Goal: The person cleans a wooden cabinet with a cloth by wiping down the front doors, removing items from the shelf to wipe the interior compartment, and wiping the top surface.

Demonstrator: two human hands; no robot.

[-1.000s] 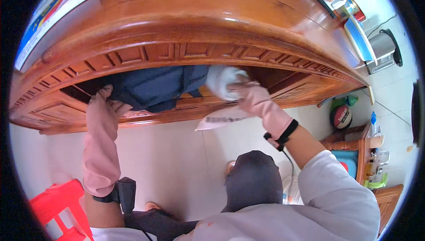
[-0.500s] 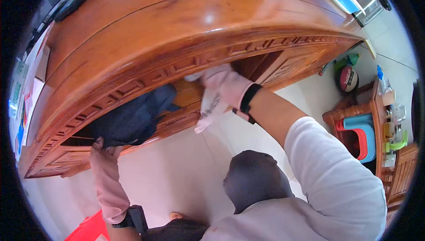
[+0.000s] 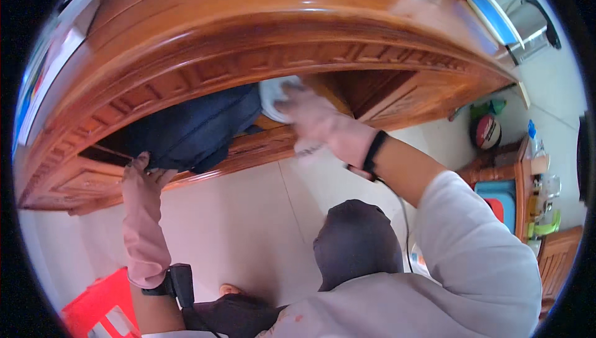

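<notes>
A dark blue fabric item, maybe a bag or folded clothing, lies in the open front of a carved wooden cabinet. At its lower left edge my left hand, in a pink covering with bare fingertips, is closed on the fabric. My right hand, likewise covered in pink, reaches into the opening. It is smeared by motion, and its fingers are over or against a white cloth-like thing beside the blue fabric. A pale, blurred flap hangs under the right hand.
The cabinet's carved door is at the right. A ball sits on the floor past it, near a small wooden stand with cups and bottles. A red container stands at the lower left. Papers lie at upper left.
The view has shifted. My right hand now sits over the white thing, which shows more fully beside the blue fabric. My left hand keeps its hold on the fabric's edge.
</notes>
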